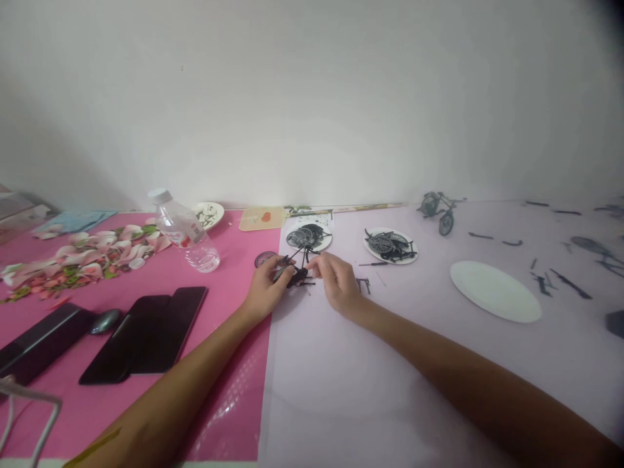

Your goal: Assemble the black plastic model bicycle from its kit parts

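A small black model bicycle (pixel 298 278), partly assembled, is gripped by my left hand (pixel 266 289), thumb on top of it. A loose spoked wheel (pixel 264 259) lies just beyond that hand. On the other side of the bicycle, my right hand (pixel 336 283) has its fingers curled and pinched close against the frame. What its fingertips hold, if anything, is too small to make out. A little black bracket-like part (pixel 363 285) lies to the right of this hand. Behind it is a thin dark rod (pixel 373 264).
White plates (pixel 413 259) of black bicycle parts stand behind my hands. An assembled model bicycle (pixel 440 211), a white oval plate (pixel 494 292) and loose parts (pixel 570 284) lie right. At left are a plastic bottle (pixel 182 231), petals (pixel 97 253), a phone (pixel 180 331) and a power bank-like block (pixel 43 338).
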A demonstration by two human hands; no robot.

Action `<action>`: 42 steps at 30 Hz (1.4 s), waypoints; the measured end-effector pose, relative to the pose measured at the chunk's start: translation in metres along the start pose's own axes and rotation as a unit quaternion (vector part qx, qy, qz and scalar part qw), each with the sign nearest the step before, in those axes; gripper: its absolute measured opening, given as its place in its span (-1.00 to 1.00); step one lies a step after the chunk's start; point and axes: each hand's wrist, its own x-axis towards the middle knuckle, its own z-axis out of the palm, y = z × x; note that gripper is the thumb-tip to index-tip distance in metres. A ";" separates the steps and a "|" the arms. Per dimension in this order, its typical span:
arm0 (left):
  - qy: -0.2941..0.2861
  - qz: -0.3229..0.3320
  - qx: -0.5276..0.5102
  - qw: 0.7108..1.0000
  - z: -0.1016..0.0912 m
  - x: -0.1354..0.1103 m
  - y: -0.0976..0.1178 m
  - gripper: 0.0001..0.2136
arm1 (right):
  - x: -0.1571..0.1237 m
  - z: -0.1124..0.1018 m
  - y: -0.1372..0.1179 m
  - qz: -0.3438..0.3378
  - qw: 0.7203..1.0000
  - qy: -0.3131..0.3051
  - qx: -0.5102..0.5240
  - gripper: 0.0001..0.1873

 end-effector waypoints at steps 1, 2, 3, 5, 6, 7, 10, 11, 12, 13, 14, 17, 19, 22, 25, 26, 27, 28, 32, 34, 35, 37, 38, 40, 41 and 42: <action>0.001 -0.002 0.004 1.000 0.000 0.000 0.000 -0.77 | 0.001 -0.001 -0.001 0.023 0.999 0.033 0.017 -0.44; 0.000 -0.003 0.006 1.000 0.001 0.000 0.000 -0.76 | 0.003 -0.002 -0.001 0.048 0.996 0.069 0.035 -0.39; 0.000 -0.003 0.006 1.000 0.001 0.000 0.000 -0.76 | 0.006 -0.003 -0.001 0.074 0.990 0.105 0.055 -0.35; -0.003 0.000 0.008 1.000 0.001 -0.001 -0.001 -0.76 | 0.014 -0.006 0.000 0.128 0.974 0.158 0.104 -0.30; -0.004 0.002 0.011 1.000 0.001 -0.001 -0.001 -0.76 | 0.019 -0.007 0.001 0.156 0.964 0.169 0.135 -0.29; -0.004 0.006 0.015 1.000 0.001 -0.001 -0.002 -0.76 | 0.024 -0.009 0.003 0.187 0.952 0.171 0.169 -0.29; 0.000 0.017 0.033 0.999 0.001 -0.001 -0.003 -0.75 | 0.037 -0.017 0.007 0.258 0.921 0.128 0.262 -0.33; 0.001 0.020 0.039 0.999 0.000 -0.001 -0.003 -0.75 | 0.040 -0.021 0.007 0.260 0.921 0.113 0.265 -0.34; 0.000 0.023 0.045 0.999 0.000 -0.001 -0.003 -0.75 | 0.043 -0.026 0.006 0.253 0.930 0.097 0.247 -0.35; 0.000 0.026 0.051 0.998 0.000 -0.002 -0.003 -0.74 | 0.045 -0.031 0.004 0.235 0.946 0.077 0.209 -0.37; 0.001 0.030 0.056 0.998 0.001 -0.002 -0.003 -0.74 | 0.048 -0.037 0.000 0.208 0.964 0.054 0.155 -0.38; 0.006 0.038 0.071 0.997 0.001 -0.002 -0.002 -0.74 | 0.054 -0.060 -0.009 0.108 0.990 -0.027 -0.081 -0.48; 0.007 0.044 0.075 0.996 0.001 -0.002 -0.002 -0.74 | 0.056 -0.078 -0.010 0.055 0.966 -0.073 -0.241 -0.63; 0.007 0.054 0.072 0.996 0.001 -0.002 -0.002 -0.74 | 0.051 -0.107 0.002 0.091 0.912 -0.145 -0.372 -0.84; 0.005 0.057 0.072 0.996 0.001 -0.002 -0.001 -0.75 | 0.038 -0.131 0.020 0.150 0.871 -0.178 -0.433 -0.87; 0.003 0.056 0.072 0.996 0.001 -0.002 -0.001 -0.75 | 0.032 -0.136 0.026 0.163 0.863 -0.180 -0.444 -0.87; 0.001 0.056 0.070 0.996 0.001 -0.002 0.000 -0.75 | 0.028 -0.139 0.030 0.176 0.856 -0.181 -0.451 -0.86; -0.003 0.056 0.070 0.996 0.001 -0.002 0.000 -0.75 | 0.023 -0.141 0.033 0.183 0.852 -0.184 -0.454 -0.85; -0.005 0.064 0.092 0.994 0.001 -0.002 0.001 -0.72 | 0.012 -0.140 0.039 0.181 0.849 -0.186 -0.460 -0.82; -0.005 0.069 0.107 0.992 0.001 -0.002 0.001 -0.72 | 0.008 -0.136 0.041 0.163 0.843 -0.184 -0.478 -0.81; -0.005 0.072 0.112 0.991 0.001 -0.002 0.001 -0.72 | 0.007 -0.134 0.042 0.151 0.840 -0.182 -0.489 -0.81; -0.007 0.076 0.116 0.990 0.001 -0.002 0.001 -0.72 | 0.006 -0.129 0.041 0.125 0.834 -0.177 -0.508 -0.81; -0.007 0.078 0.118 0.990 0.001 -0.002 0.001 -0.72 | 0.006 -0.126 0.039 0.112 0.835 -0.169 -0.511 -0.81; -0.008 0.082 0.122 0.989 0.001 -0.002 0.001 -0.72 | 0.006 -0.118 0.032 0.078 0.852 -0.145 -0.497 -0.80; -0.009 0.085 0.124 0.989 0.001 -0.003 0.001 -0.72 | 0.006 -0.112 0.027 0.057 0.867 -0.126 -0.479 -0.80; -0.011 0.090 0.126 0.988 0.001 -0.003 0.002 -0.72 | 0.006 -0.106 0.020 0.044 0.882 -0.111 -0.455 -0.81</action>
